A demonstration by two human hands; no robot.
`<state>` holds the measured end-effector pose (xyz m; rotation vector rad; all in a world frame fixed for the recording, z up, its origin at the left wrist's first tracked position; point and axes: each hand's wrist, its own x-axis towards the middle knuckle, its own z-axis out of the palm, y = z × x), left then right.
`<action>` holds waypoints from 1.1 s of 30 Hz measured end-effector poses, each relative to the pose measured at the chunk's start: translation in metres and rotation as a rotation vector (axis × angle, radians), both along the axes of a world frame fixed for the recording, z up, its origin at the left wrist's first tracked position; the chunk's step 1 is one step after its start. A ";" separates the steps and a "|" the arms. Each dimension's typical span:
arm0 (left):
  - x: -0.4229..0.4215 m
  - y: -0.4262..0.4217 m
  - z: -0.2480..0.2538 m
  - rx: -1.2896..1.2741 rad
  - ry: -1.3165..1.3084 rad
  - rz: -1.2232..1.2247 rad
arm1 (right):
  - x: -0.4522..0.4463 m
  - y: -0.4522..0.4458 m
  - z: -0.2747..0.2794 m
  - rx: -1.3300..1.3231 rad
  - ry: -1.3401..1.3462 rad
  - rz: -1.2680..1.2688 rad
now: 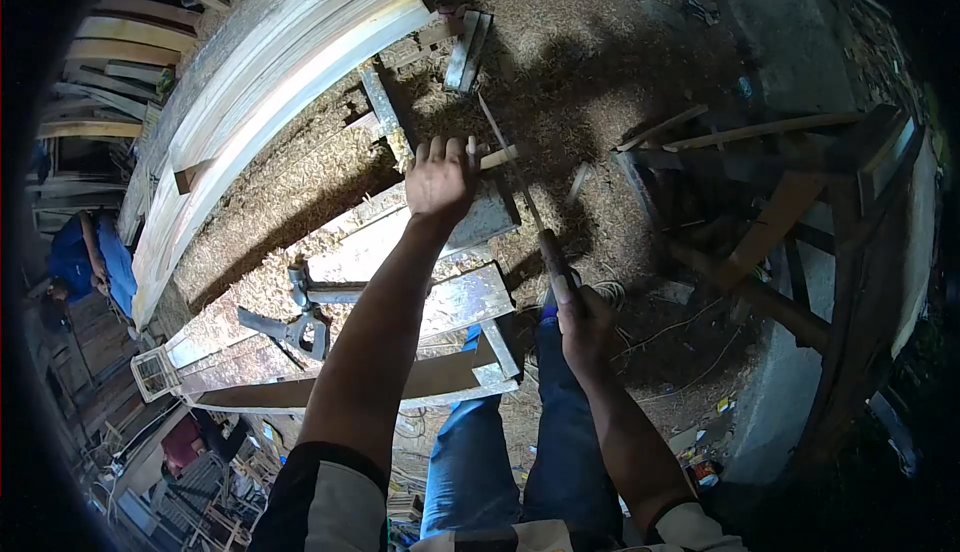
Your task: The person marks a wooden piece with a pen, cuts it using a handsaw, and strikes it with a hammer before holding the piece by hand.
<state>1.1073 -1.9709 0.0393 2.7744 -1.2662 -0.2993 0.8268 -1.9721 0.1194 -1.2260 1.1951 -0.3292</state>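
Observation:
My left hand [440,177] is closed around a short, light strip of wood [497,158], whose end sticks out to the right. It is over the edge of a low workbench [465,297]. In my right hand [585,324], the fingers wrap the dark handle of a long, narrow-bladed tool [524,192]. Its thin blade tapers up and away, crossing the wood strip's end; I cannot tell whether it is a file or a knife. A hammer [301,290] and a saw-like tool with a looped handle [306,336] lie on the bench, left of my left forearm.
Long curved-looking boards [300,57] are stacked beyond the bench. Wood shavings [275,207] cover the ground. A wooden frame [780,222] stands at right, near a cable [685,337]. A person in blue [95,257] is at far left.

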 end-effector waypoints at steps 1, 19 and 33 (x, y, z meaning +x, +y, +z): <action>0.000 0.001 0.001 0.000 0.001 0.003 | 0.002 0.001 -0.003 -0.013 -0.008 0.016; -0.006 -0.005 0.016 0.055 0.033 0.132 | 0.002 0.014 -0.010 -0.116 0.018 0.064; 0.006 -0.037 0.034 0.314 0.402 0.413 | 0.000 0.016 -0.035 -0.048 -0.071 0.014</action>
